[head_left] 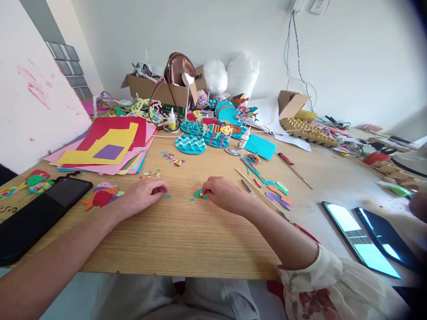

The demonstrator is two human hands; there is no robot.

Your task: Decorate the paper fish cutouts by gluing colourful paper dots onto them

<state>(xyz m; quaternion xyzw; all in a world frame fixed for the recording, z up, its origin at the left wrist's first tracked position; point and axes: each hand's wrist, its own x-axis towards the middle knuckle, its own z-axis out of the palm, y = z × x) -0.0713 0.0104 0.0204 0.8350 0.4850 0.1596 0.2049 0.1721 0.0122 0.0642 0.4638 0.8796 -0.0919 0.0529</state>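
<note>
Pinching small green paper fish point(199, 194) flat to table point(187, 235) centre with right hand point(227, 195) fingertips, resting left hand point(145, 193) curled closed nearby, contents not discernible; likely to tear or crease fish under hard pressure, or scatter loose turquoise scraps point(167, 196) by wrist sweep.

I read tabletop point(187, 240) as pale wood, grain visible, matt. Small fish cutout point(199, 194) matt paper, likewise stack of coloured sheets point(110, 149). Phone point(40, 213) black, glossy glass face. Box point(156, 91) raw brown cardboard, dull. Glue bottle point(172, 120) smooth plastic. Egg tray point(308, 130) looks rough pulp to me. Skewer point(256, 189) bare wood. Sleeve point(333, 284) soft printed cloth
</note>
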